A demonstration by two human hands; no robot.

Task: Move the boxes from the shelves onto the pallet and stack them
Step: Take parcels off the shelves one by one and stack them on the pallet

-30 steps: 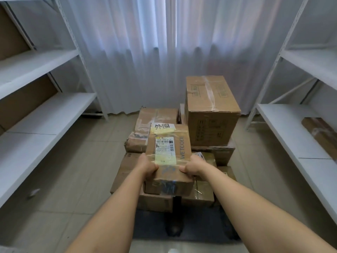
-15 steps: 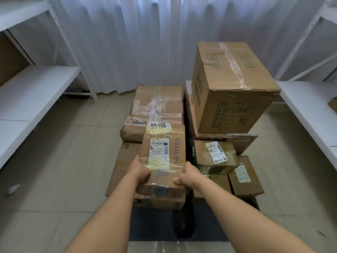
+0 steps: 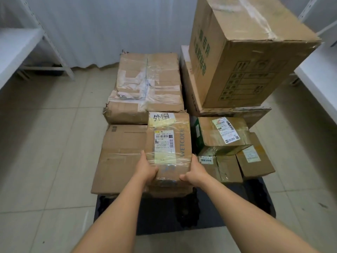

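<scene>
So: two bare forearms are seen reaching forward from the bottom edge. The left hand [image 3: 146, 168] is wrapped round the near-left corner of the taped parcel [image 3: 168, 148], thumb on top; the right hand [image 3: 194, 171] is clamped on the near-right corner, thumb on the near face. Both grips are closed on that parcel. A white shipping label, a yellow note with handwritten characters, and "WETCODE" printed along the right edge are carried on its top.

The parcel is held over the near-left flat carton [image 3: 120, 157], right at the carton's right side; whether it is resting on the carton or held just above cannot be told. The dark pallet [image 3: 209, 212] is visible under and in front of the stack, on a tiled floor [image 3: 45, 143].

Just right of the parcel, a labelled box with a green side [image 3: 221, 136] is stacked on small cartons [image 3: 237, 165]. Behind the flat carton, a crumpled, heavily taped box [image 3: 147, 88] is set. At far right, a big carton with green print [image 3: 242, 52] is stacked on a wider box [image 3: 228, 114] below it.

White shelving is seen at both sides: left shelf [image 3: 16, 46], right shelf [image 3: 317, 84]. A white curtain [image 3: 109, 24] is hung at the back, reaching the floor.
</scene>
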